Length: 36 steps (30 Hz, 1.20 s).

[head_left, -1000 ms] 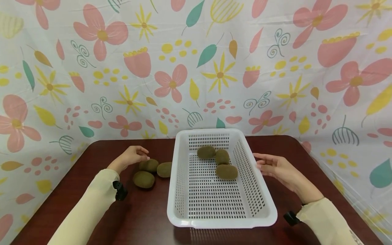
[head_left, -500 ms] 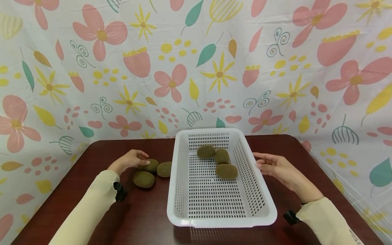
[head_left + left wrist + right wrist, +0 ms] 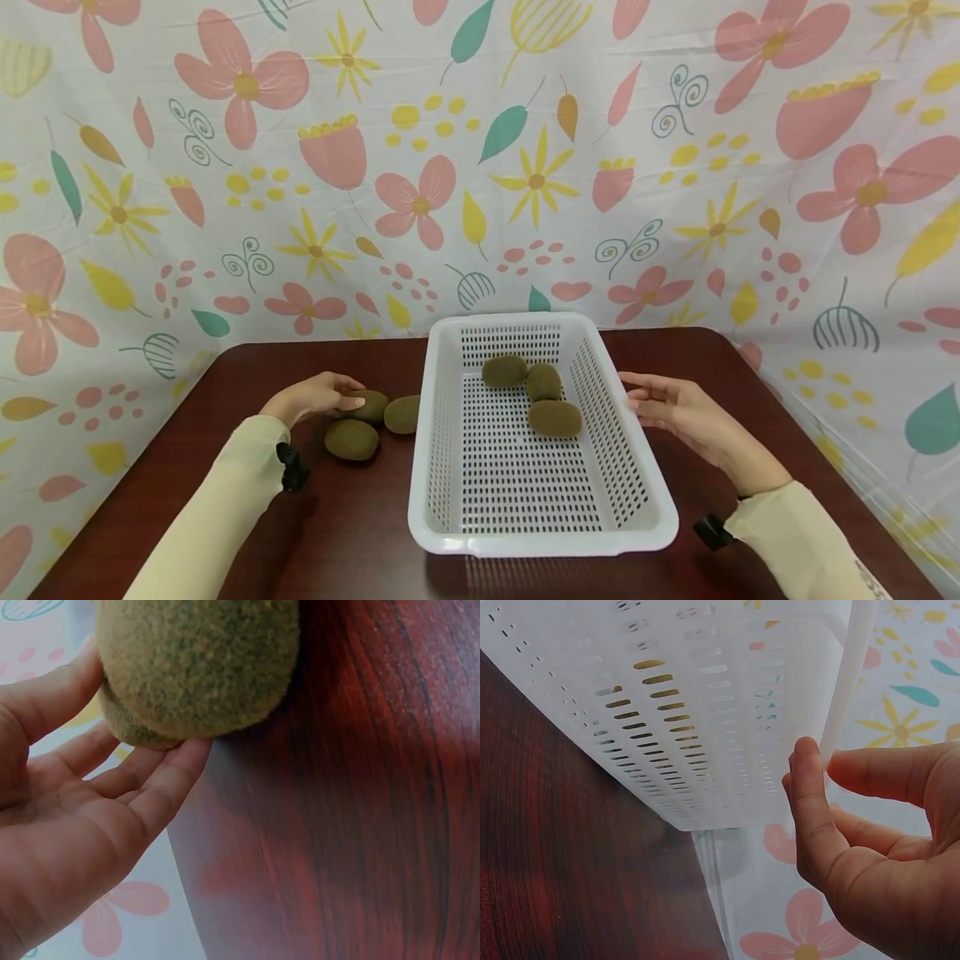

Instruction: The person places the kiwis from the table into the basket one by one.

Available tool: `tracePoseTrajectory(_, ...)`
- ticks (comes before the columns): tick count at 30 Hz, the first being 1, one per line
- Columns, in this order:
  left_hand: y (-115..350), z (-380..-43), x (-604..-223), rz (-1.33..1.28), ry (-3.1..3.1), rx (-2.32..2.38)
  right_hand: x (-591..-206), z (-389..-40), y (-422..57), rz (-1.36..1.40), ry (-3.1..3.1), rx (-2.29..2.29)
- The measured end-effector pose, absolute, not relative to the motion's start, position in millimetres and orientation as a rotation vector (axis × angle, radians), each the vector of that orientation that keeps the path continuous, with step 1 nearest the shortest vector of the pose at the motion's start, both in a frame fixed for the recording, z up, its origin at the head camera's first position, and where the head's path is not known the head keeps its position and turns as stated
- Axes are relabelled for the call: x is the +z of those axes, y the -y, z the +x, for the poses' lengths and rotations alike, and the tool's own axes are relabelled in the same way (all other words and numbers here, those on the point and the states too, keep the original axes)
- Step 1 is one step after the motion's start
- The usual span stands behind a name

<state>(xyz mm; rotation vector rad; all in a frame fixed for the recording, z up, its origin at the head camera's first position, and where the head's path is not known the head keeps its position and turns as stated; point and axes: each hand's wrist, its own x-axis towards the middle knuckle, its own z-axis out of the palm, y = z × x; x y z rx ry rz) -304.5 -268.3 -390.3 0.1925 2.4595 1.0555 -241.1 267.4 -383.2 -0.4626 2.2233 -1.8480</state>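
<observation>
In the head view, my left hand holds a brown kiwi on the left part of the table, thumb and fingers at its sides. Close by lie a second kiwi, nearer the front, and a third kiwi against the basket. The left wrist view has the front kiwi hiding most of the held one. A white plastic basket stands mid-table with several kiwis inside. At its right side, my right hand has loosely bent fingers, their tips at the rim.
The dark red-brown table ends at a flower-patterned cloth behind it. Dark tabletop lies between the basket and the left forearm, and to the basket's right.
My left hand has lowered from above the kiwi and its thumb and fingers have come round it. The right hand and the basket have stayed put.
</observation>
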Motion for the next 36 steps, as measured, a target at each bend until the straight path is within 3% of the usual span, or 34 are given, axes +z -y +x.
tracePoseTrajectory(16,276.7,-303.3,-393.5,0.341,-2.401,1.046,-382.9,-239.8,-268.5,-0.467,-2.228,-1.839)
tracePoseTrajectory(36,280.6,-307.0,-381.3,0.304,-2.466,1.04,-382.0,-240.6,-268.0,-0.44,-2.252,-1.816)
